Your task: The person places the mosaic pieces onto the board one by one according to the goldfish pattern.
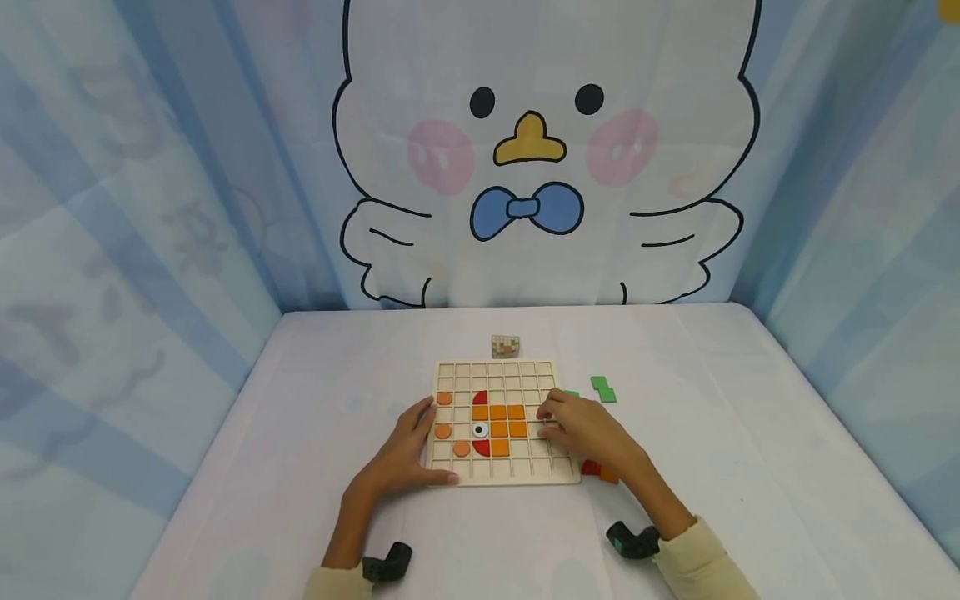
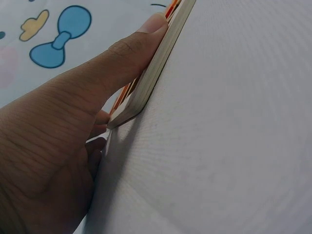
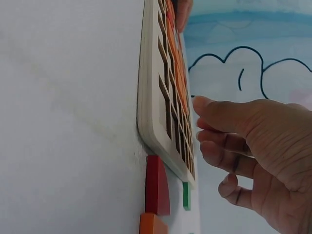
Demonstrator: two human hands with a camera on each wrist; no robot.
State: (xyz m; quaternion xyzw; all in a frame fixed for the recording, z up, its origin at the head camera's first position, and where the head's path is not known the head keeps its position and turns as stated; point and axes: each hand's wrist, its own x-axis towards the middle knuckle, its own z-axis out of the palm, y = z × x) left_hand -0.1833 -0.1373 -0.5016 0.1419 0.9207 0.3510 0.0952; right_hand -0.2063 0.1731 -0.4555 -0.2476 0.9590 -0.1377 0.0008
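Note:
A wooden grid board [image 1: 525,479] lies on the white table. Set in its cells are orange squares [image 1: 498,429], red quarter-round pieces [image 1: 481,448], round orange discs [image 1: 444,398] and a white disc with a black eye [image 1: 480,429]. My left hand [image 1: 405,450] holds the board at its front left corner, thumb along the front rim and fingers at the left side. Over the board's right side hovers my right hand [image 1: 588,429], its fingers loosely bent. In the right wrist view nothing shows between that hand's thumb [image 3: 207,108] and fingers.
Behind the board lies a small patterned card [image 1: 506,347]. A stepped green piece [image 1: 603,389] sits off to the right. By the front right corner are a red piece [image 1: 591,467] and an orange piece [image 1: 609,475]. A printed curtain [image 1: 525,267] hangs behind the table.

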